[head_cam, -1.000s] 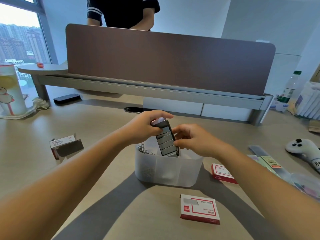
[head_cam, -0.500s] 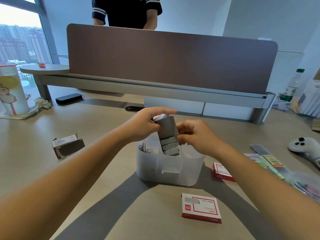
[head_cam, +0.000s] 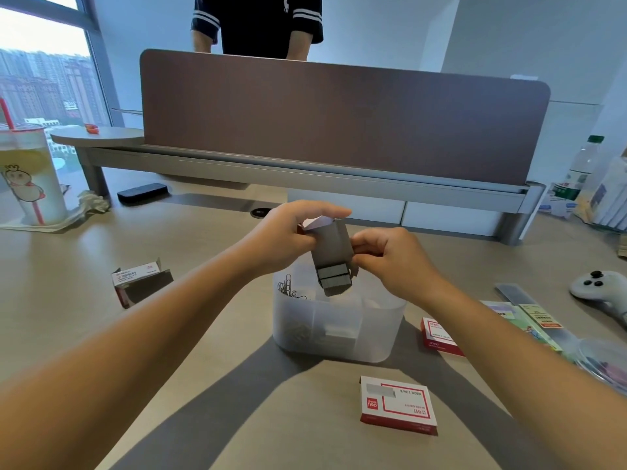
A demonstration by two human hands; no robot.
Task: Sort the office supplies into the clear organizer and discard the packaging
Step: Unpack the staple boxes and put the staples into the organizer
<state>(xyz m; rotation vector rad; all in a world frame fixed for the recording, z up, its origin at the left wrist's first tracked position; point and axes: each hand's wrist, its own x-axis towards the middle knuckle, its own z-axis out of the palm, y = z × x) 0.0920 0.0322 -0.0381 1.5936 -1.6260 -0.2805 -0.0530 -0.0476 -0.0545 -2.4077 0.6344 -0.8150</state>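
Head view: only one camera, looking down over both forearms.
Left hand (head_cam: 285,239): fingers curled around the upper end of the small grey box (head_cam: 334,251).
Right hand (head_cam: 390,259): pinching the box's right edge.
Box axis: near upright, open mouth down.
Staples (head_cam: 336,283): one block poking out below both hands, directly over the clear organizer (head_cam: 339,344).
Organizer: on the table (head_cam: 203,334), just beneath the hands; paper clips (head_cam: 288,290) sit in its left compartment.
Count: two closed red-and-white boxes, nearer one (head_cam: 398,405) and right one (head_cam: 439,335); one opened box (head_cam: 140,283) left of the left hand.

Grey staple box (head_cam: 331,247), frosted clear organizer (head_cam: 339,329), red-and-white boxes (head_cam: 397,404), beige desk (head_cam: 203,334).
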